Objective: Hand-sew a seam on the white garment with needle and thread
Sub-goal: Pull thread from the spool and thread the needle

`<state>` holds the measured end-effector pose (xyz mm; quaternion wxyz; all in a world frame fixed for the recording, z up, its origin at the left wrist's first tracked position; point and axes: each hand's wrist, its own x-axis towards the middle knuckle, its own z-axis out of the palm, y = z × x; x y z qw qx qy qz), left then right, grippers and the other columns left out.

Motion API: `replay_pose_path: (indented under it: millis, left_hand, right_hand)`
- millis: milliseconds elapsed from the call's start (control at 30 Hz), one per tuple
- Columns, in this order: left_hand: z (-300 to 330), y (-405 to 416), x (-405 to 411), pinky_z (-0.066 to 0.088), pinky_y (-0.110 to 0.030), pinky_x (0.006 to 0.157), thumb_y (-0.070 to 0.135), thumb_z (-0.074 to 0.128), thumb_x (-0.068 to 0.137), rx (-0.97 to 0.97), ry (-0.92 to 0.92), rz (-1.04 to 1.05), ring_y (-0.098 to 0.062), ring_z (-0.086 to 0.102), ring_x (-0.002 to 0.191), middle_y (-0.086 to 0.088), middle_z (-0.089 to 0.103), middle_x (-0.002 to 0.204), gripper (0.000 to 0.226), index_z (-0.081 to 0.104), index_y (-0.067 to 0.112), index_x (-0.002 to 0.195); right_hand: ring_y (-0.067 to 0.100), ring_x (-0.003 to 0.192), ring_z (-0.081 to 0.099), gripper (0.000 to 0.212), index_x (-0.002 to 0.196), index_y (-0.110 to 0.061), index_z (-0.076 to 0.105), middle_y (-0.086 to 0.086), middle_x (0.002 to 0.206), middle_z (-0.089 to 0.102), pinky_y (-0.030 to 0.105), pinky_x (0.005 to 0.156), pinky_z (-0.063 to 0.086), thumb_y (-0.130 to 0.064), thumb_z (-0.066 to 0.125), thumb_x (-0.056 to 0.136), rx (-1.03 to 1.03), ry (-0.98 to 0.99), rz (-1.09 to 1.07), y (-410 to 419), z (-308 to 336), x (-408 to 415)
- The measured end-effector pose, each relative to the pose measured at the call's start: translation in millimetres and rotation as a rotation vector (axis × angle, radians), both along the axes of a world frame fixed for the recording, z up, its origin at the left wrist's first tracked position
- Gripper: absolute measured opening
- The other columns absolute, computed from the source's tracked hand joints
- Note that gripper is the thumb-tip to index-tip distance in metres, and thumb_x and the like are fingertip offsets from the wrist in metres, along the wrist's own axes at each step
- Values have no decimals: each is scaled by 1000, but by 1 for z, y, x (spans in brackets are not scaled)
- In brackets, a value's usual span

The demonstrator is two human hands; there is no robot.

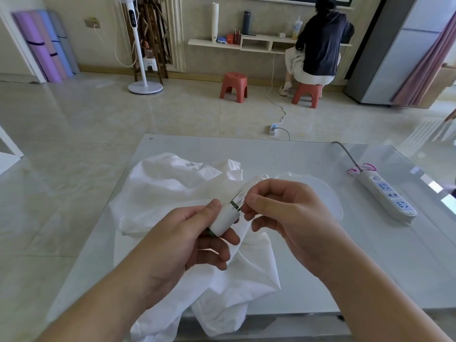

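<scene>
Now the left hand (197, 233) fingers wrap a white thread spool (225, 218) while the right hand (283, 213) fingers pinch at its top end.

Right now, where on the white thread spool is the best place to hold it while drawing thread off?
Probably the white barrel of the thread spool, from the left, as the left hand grips it. It points up-right, leaving the green-rimmed end free, where the right hand pinches something too fine to make out.

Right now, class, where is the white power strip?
In the head view, the white power strip lies on the glass table at its right side, beyond the right hand and apart from the white garment.
</scene>
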<state>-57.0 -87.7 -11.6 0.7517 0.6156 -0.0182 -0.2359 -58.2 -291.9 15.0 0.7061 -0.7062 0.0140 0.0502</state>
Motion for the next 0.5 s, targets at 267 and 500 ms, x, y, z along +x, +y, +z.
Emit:
replay_pose_path:
  millis: [267,500]
  left_hand:
    - [-2,3,0,65,-41,71,26,60,106,272,-186,-70,-24,74,76,-12,80,92,26,81,12,102]
    - [-2,3,5,67,-45,72,27,63,105,405,-278,-38,-24,75,74,-7,79,85,23,79,12,99]
  right_hand:
    - [18,67,68,18,79,-7,73,6,71,73,38,75,60,-2,65,94,-352,-73,-71,13,-5,-3]
    - [14,64,68,18,80,-10,70,1,68,72,29,68,58,-3,64,95,-394,-71,-152,20,-10,-2]
